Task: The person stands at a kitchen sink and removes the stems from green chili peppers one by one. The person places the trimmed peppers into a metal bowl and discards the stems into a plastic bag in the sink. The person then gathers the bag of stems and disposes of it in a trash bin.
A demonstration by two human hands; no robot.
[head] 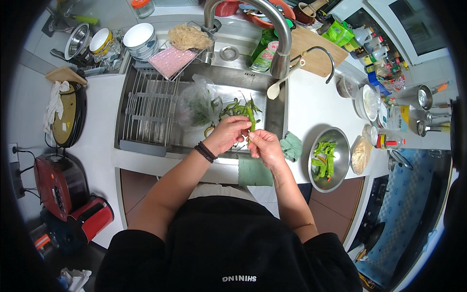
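Note:
Over the front part of the steel sink [188, 140], my left hand [233, 133] and my right hand [264, 146] hold one long green chili pepper [251, 116] between them, the left fingers at its middle and the right fingers at its lower end. More green peppers [235, 107] lie on the sink floor just beyond. Left of them is a clear plastic bag [199, 104] with green stuff inside. To the right on the counter, a steel bowl [339, 168] contains several green pepper pieces [324, 157].
A metal dish rack [146, 109] covers the sink's left part. The faucet [282, 40] arches over the back edge. A green cloth [255, 171] hangs over the front rim, another [291, 146] lies beside the sink. A white spoon [273, 90] rests at the right rim.

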